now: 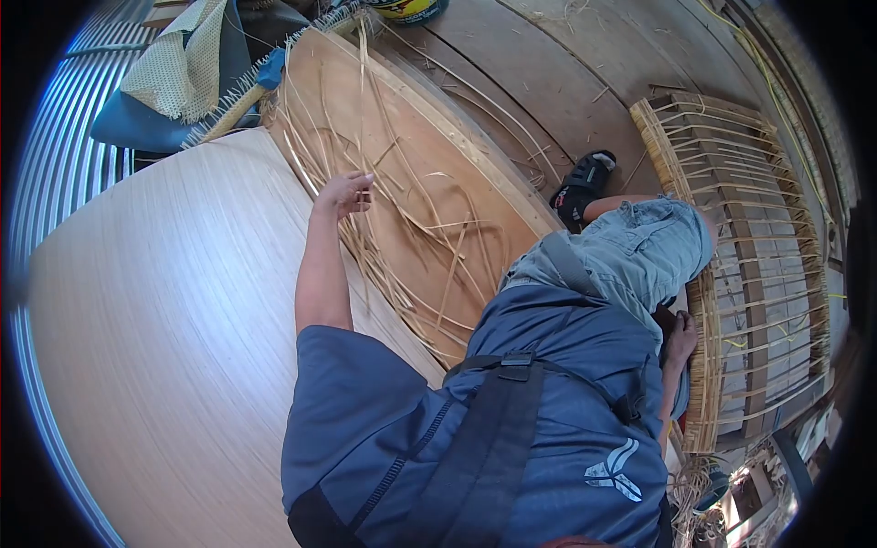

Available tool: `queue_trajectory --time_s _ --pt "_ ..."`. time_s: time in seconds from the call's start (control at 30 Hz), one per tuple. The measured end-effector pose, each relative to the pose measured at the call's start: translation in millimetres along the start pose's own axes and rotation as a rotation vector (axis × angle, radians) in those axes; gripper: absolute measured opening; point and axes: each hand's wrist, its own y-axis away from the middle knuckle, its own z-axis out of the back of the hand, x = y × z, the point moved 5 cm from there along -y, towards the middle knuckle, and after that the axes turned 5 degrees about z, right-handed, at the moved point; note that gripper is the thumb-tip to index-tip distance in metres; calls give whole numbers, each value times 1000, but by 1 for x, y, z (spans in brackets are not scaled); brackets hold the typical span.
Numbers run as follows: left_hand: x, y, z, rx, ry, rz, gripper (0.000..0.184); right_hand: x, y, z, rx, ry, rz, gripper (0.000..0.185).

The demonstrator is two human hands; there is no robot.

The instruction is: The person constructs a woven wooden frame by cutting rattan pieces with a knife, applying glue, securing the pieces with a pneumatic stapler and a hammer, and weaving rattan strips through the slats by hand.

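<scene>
While the person sits in a dark blue short-sleeved shirt (539,411) with black straps across it, a broad, pale wood-grained sheet (155,310) spreads over the left side of the view, its surface catching a bluish glare. Beside it runs a long orange-brown wooden panel (420,137) with a lighter edge strip, reaching diagonally from the top toward the person's lap. At the person's right stands or lies a rectangular frame wrapped in tan cane (705,365), with many thin strands stretched across it and darker bars running lengthwise; its near side is close against the person's right leg. Grey-brown floor planks (521,55) show between the panel and the frame.

Faded blue denim shorts (621,247) cover the thighs. Long, loose tan cane strips (365,247) lie tangled along the orange-brown panel, many bunched near its border with the pale sheet. At the upper left, a cream open-weave cane mesh (183,73) is draped over a smooth blue covering (151,123).

The left hand (345,195) is over the bunched strips, half open, its fingers loosely bent. The right hand (681,340) is low beside the frame's wrapped edge, fingers bent and partly shadowed; whether it grips anything cannot be told. A black open-toed sandal (589,173) is on one foot, and a black-and-yellow round container (406,9) is cut off by the top edge.
</scene>
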Motion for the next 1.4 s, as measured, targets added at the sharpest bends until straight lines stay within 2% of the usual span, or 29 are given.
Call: queue_trajectory --time_s 0.17,0.23,0.27,0.33,0.37,0.4,0.47,0.5,0.57,0.6,0.67,0.73,0.77,0.8,0.83,0.87,0.93,0.97,1.03,1.07,1.13,1.17,1.3,1.4 --pt "-11 12 -22 33 -77 37 27 16 1 2 19 62 9 26" --pt "-18 9 -19 -59 -166 -77 23 11 0 0 32 68 11 26" --pt "-19 10 -20 -63 -166 -69 23 8 -2 -2 34 37 6 26" --pt "-22 15 -22 -110 60 -82 27 1 -3 -2 41 9 -2 27" --pt "-22 22 -26 -137 91 -100 37 14 -1 0 46 45 0 27" --pt "-25 29 -29 -141 91 -98 37 21 -1 0 49 79 2 27" --pt "-27 44 -38 6 35 -4 40 18 -2 0 57 65 -1 27" --pt "-22 44 -35 2 33 -2 40 17 -1 0 58 52 -4 27" --pt "-8 34 2 -361 -196 -92 43 18 -1 1 55 59 3 27" --pt "3 21 25 -363 -460 -196 39 19 -1 1 51 68 14 27" --pt "53 -17 81 -439 -807 -276 35 8 -4 -1 65 49 -9 27" --pt "85 -6 88 -592 -620 -55 33 2 -5 -3 79 32 -34 28" --pt "95 17 69 -655 -343 131 29 4 -6 -2 82 59 -24 28" --pt "117 11 64 -607 -297 236 26 7 -6 -2 84 87 -13 29" --pt "107 35 36 -585 -400 238 24 11 -5 -1 84 83 -13 29" --pt "121 27 33 -580 -335 236 24 18 -3 -1 74 54 -13 28" --pt "124 24 26 -635 -368 59 22 20 -3 1 66 27 -9 26" --pt "128 17 28 -637 -366 58 22 17 -4 1 68 39 4 26" --pt "129 -2 27 -475 -111 79 26 7 -6 -3 66 43 17 27" --pt "121 -1 25 -477 -113 78 26 3 -6 -6 73 -52 -26 26" --pt "98 1 22 -515 105 -117 23 -3 -6 -5 78 -144 -70 26" --pt "86 7 22 -582 30 -187 27 17 -2 -2 73 -76 -43 26" --pt "76 -9 43 -586 230 -221 20 32 0 1 66 6 -8 25" --pt "76 -16 52 -539 252 -216 15 30 -1 3 78 45 18 25"
